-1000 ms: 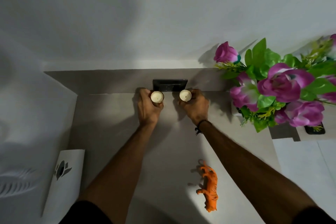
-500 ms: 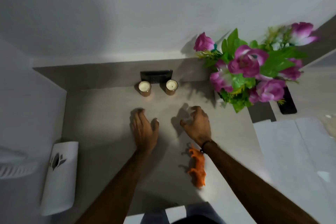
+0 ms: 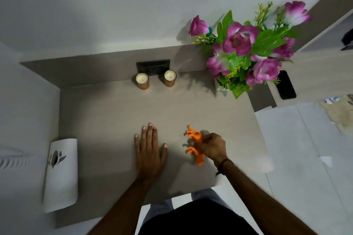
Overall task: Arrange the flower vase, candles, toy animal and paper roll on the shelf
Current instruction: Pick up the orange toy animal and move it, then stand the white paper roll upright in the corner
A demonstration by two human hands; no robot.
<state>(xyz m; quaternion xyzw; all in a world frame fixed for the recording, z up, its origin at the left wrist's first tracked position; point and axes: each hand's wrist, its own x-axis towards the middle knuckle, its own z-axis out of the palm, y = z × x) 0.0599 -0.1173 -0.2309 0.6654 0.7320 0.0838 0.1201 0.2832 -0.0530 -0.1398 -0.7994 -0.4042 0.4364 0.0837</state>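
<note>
Closing on the toy point(image 3: 195, 144), the right hand point(image 3: 212, 147) has its fingers wrapped over the orange animal's middle, at the near right of the shelf point(image 3: 107, 108). The toy looks like moulded plastic: light, stiff, and hard enough that a firm pinch should not hurt it. Its thin legs and curled tail are the weak points, so the body between the leg pairs is the sensible place to take hold, and that is about where the fingers sit. Whether it is lifted clear or touches the shelf cannot be told from this view.

Its long axis runs near-to-far with a slight lean, the far end tipped left. Both leg pairs stick out to the left, so it seems to lie on its side. The curled piece at the far end looks like a tail, which would put the head at the near end by the wrist, though that end is partly hidden.

The left hand point(image 3: 150, 149) lies flat and spread on the shelf, fingers apart, holding nothing, just left of the toy.

Two candles point(image 3: 142, 80) stand upright side by side at the far edge, one on each side of a dark socket plate point(image 3: 153, 66). The vase point(image 3: 219, 86) of purple flowers stands at the far right. The roll point(image 3: 61, 173) lies on its side at the near left edge, its axis near-to-far.
</note>
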